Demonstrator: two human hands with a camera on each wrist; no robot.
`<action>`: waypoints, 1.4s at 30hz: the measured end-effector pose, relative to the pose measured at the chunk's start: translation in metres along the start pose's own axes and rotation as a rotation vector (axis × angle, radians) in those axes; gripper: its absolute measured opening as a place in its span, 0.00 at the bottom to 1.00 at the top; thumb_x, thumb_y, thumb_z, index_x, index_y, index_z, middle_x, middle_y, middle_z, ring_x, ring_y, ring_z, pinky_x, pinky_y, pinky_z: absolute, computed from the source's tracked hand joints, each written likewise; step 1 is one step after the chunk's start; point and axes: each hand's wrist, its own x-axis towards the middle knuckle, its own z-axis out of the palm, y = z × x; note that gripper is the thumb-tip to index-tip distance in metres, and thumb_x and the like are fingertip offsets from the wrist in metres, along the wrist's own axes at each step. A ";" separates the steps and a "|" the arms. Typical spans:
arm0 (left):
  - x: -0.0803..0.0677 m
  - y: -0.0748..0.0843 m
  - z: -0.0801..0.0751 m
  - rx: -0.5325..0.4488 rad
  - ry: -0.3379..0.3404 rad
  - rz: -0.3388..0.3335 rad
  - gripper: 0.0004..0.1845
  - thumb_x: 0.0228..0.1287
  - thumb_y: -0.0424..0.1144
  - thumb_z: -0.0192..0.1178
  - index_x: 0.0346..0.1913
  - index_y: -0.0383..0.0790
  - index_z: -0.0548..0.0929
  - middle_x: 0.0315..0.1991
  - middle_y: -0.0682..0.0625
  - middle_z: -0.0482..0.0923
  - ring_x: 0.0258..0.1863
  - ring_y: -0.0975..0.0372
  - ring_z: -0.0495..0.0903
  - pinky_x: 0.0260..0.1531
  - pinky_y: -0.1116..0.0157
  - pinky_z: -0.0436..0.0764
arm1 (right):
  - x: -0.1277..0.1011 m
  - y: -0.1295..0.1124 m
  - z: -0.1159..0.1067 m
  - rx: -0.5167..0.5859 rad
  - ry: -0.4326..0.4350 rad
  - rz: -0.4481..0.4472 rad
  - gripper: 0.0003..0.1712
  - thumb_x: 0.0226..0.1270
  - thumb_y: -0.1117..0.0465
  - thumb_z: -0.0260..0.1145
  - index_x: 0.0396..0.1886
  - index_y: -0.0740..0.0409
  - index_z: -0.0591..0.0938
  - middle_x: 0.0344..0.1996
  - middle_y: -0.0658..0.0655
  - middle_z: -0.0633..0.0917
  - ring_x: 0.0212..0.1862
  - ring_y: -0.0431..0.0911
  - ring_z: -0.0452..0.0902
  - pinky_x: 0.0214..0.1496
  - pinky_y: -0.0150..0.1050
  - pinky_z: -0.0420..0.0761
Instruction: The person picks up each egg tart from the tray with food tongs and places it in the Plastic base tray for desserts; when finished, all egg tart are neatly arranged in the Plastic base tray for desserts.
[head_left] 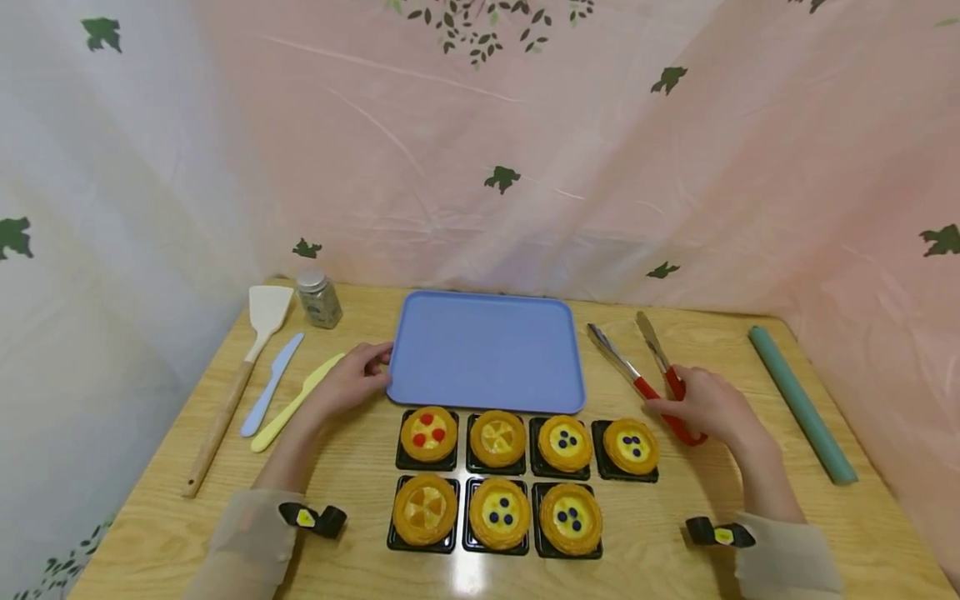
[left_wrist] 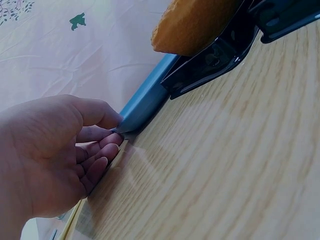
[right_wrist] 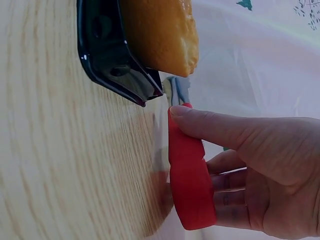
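Note:
My left hand (head_left: 356, 377) is at the left edge of the blue tray (head_left: 486, 352). In the left wrist view its thumb lies against the tray's corner (left_wrist: 142, 107), with the other fingers curled below. Red-handled metal tongs (head_left: 654, 385) lie with their jaws spread, pointing to the back. My right hand (head_left: 712, 404) grips them by the handles; in the right wrist view the thumb presses one red handle (right_wrist: 189, 165). In front of the tray, egg tarts sit in black square holders, among them a strawberry-topped tart (head_left: 429, 434) and a blueberry-topped tart (head_left: 631, 446).
To the left lie a white spatula (head_left: 267, 310) with a wooden handle, a blue knife (head_left: 273, 383) and a yellow knife (head_left: 288, 412). A glass jar (head_left: 319, 300) stands behind them. A green roll (head_left: 801, 404) lies at the right. Patterned cloth (head_left: 420, 167) hangs behind the table.

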 end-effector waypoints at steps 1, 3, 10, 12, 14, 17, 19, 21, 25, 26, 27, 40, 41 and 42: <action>0.000 0.000 0.000 -0.001 0.001 0.001 0.34 0.67 0.35 0.60 0.74 0.27 0.68 0.56 0.36 0.77 0.47 0.54 0.76 0.50 0.59 0.74 | 0.000 0.000 0.000 0.000 -0.003 0.001 0.31 0.59 0.37 0.74 0.30 0.58 0.73 0.20 0.52 0.70 0.23 0.45 0.68 0.25 0.38 0.65; 0.000 0.000 0.000 -0.002 0.002 0.000 0.34 0.67 0.35 0.60 0.74 0.28 0.68 0.56 0.36 0.77 0.47 0.55 0.75 0.50 0.59 0.74 | 0.000 -0.001 0.000 0.000 -0.001 -0.002 0.31 0.59 0.37 0.75 0.30 0.58 0.73 0.20 0.52 0.70 0.23 0.45 0.68 0.26 0.38 0.65; -0.002 0.001 0.000 -0.004 0.005 0.000 0.34 0.66 0.35 0.60 0.74 0.27 0.68 0.56 0.36 0.77 0.47 0.54 0.75 0.50 0.59 0.73 | -0.001 0.000 0.002 0.000 0.005 -0.009 0.31 0.58 0.37 0.75 0.30 0.59 0.74 0.21 0.53 0.70 0.24 0.46 0.68 0.26 0.38 0.65; -0.001 0.002 0.000 -0.003 0.007 0.004 0.34 0.66 0.35 0.60 0.74 0.27 0.68 0.56 0.36 0.77 0.47 0.54 0.75 0.50 0.60 0.73 | -0.001 0.001 0.002 0.002 0.003 -0.009 0.31 0.58 0.37 0.75 0.29 0.59 0.74 0.21 0.53 0.70 0.24 0.45 0.68 0.25 0.37 0.66; -0.001 0.002 0.001 0.001 0.006 0.004 0.34 0.66 0.35 0.60 0.74 0.27 0.68 0.56 0.37 0.77 0.47 0.54 0.75 0.50 0.60 0.73 | -0.002 0.003 0.002 0.000 0.000 -0.015 0.31 0.58 0.37 0.75 0.29 0.59 0.73 0.21 0.53 0.70 0.23 0.45 0.68 0.25 0.37 0.66; 0.000 0.003 0.001 -0.003 0.003 -0.003 0.34 0.67 0.35 0.60 0.74 0.28 0.68 0.56 0.37 0.77 0.48 0.54 0.75 0.50 0.60 0.73 | -0.003 0.004 0.002 0.001 0.003 -0.026 0.31 0.59 0.38 0.75 0.27 0.59 0.72 0.20 0.52 0.70 0.22 0.45 0.67 0.24 0.37 0.66; 0.001 0.003 0.001 -0.002 0.005 -0.003 0.34 0.67 0.36 0.60 0.74 0.28 0.68 0.56 0.37 0.77 0.48 0.54 0.75 0.50 0.61 0.73 | -0.003 0.004 0.001 0.000 0.011 -0.038 0.31 0.60 0.38 0.74 0.27 0.58 0.72 0.19 0.52 0.69 0.21 0.44 0.66 0.24 0.37 0.65; 0.002 0.003 0.001 -0.001 0.008 -0.001 0.34 0.67 0.37 0.60 0.74 0.29 0.68 0.56 0.37 0.77 0.48 0.54 0.75 0.49 0.61 0.73 | -0.004 0.002 0.001 0.007 0.013 -0.050 0.31 0.60 0.39 0.74 0.27 0.59 0.71 0.19 0.52 0.68 0.21 0.44 0.65 0.24 0.37 0.65; 0.002 0.001 0.002 0.009 0.003 0.002 0.34 0.66 0.37 0.60 0.74 0.28 0.68 0.55 0.37 0.77 0.48 0.54 0.75 0.48 0.62 0.73 | -0.005 0.001 0.000 0.021 -0.003 -0.069 0.30 0.62 0.40 0.74 0.27 0.59 0.70 0.18 0.51 0.66 0.20 0.44 0.64 0.23 0.36 0.64; 0.002 0.001 0.002 0.007 0.002 -0.002 0.34 0.66 0.37 0.60 0.74 0.29 0.68 0.55 0.37 0.77 0.48 0.54 0.75 0.48 0.63 0.73 | -0.005 0.001 -0.001 0.025 -0.009 -0.071 0.29 0.62 0.40 0.74 0.27 0.58 0.70 0.18 0.51 0.66 0.20 0.44 0.64 0.24 0.35 0.64; 0.003 0.001 0.002 0.006 0.001 -0.002 0.34 0.66 0.36 0.60 0.74 0.29 0.68 0.55 0.38 0.77 0.47 0.54 0.75 0.48 0.63 0.73 | -0.005 0.001 -0.002 0.027 -0.014 -0.072 0.29 0.63 0.41 0.73 0.28 0.58 0.70 0.18 0.51 0.67 0.20 0.43 0.64 0.24 0.35 0.64; 0.002 -0.001 0.003 0.022 0.001 -0.011 0.34 0.66 0.36 0.59 0.75 0.30 0.68 0.56 0.38 0.78 0.47 0.55 0.75 0.48 0.62 0.73 | -0.004 0.004 -0.008 0.035 -0.109 -0.020 0.53 0.67 0.40 0.69 0.75 0.75 0.64 0.45 0.68 0.83 0.38 0.51 0.75 0.34 0.39 0.73; 0.002 -0.001 0.003 0.021 0.001 -0.012 0.34 0.66 0.36 0.59 0.75 0.30 0.68 0.56 0.38 0.77 0.47 0.55 0.75 0.48 0.62 0.73 | -0.004 0.004 -0.008 0.036 -0.108 -0.023 0.52 0.67 0.40 0.69 0.75 0.75 0.64 0.45 0.68 0.83 0.38 0.51 0.75 0.34 0.39 0.73; 0.001 -0.001 0.003 0.019 0.003 -0.012 0.34 0.66 0.36 0.60 0.75 0.30 0.68 0.56 0.38 0.78 0.47 0.55 0.75 0.48 0.62 0.73 | -0.004 0.004 -0.008 0.038 -0.108 -0.025 0.52 0.67 0.41 0.69 0.75 0.74 0.64 0.45 0.68 0.83 0.38 0.51 0.75 0.34 0.39 0.73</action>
